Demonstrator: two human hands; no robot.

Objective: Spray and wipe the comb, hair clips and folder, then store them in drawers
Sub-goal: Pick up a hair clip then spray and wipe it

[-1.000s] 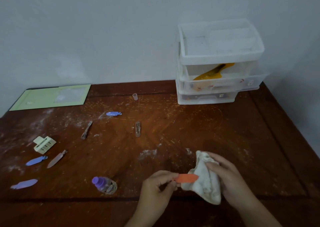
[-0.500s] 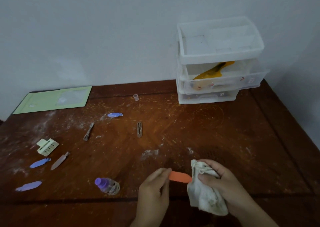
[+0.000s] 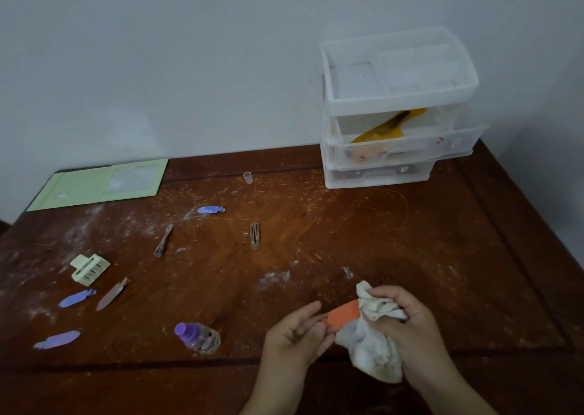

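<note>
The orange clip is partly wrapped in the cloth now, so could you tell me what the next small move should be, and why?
Probably draw the cloth, gripped by the right hand, along the orange clip toward the left hand pinching its end; that half is uncovered.

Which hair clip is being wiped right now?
The orange hair clip, pinched by the left hand against the white cloth; every other clip lies untouched on the table.
</note>
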